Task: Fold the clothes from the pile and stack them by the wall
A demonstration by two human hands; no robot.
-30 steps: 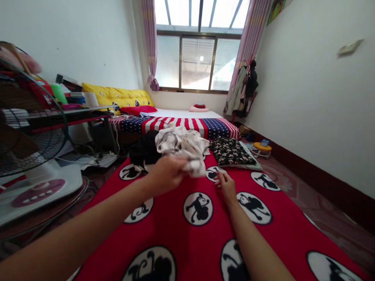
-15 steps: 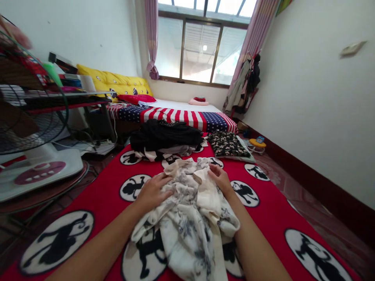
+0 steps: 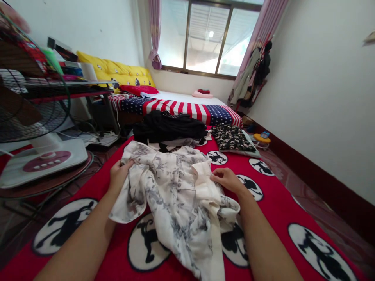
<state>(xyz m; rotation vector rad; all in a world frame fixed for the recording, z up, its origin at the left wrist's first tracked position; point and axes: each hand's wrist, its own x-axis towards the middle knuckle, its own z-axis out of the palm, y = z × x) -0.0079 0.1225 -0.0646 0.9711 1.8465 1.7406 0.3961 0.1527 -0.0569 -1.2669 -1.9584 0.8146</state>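
Observation:
A cream garment with a grey floral print (image 3: 172,195) lies spread and crumpled on the red blanket with black-and-white monkey circles (image 3: 278,203). My left hand (image 3: 118,176) grips the garment's left edge with fingers closed on the cloth. At the garment's right side, my right hand (image 3: 227,179) pinches a cream fold. Just beyond the garment sits a pile of black clothes (image 3: 170,127).
A floral black cushion (image 3: 233,138) lies to the right of the pile. A standing fan (image 3: 38,117) and cluttered shelf stand at the left. A bed with a stars-and-stripes cover (image 3: 187,109) is behind, with the wall and a dark baseboard at the right.
The floral garment was pulled off the far pile toward me and laid on the blanket. My left hand has moved out to the left, spreading the cloth wider.

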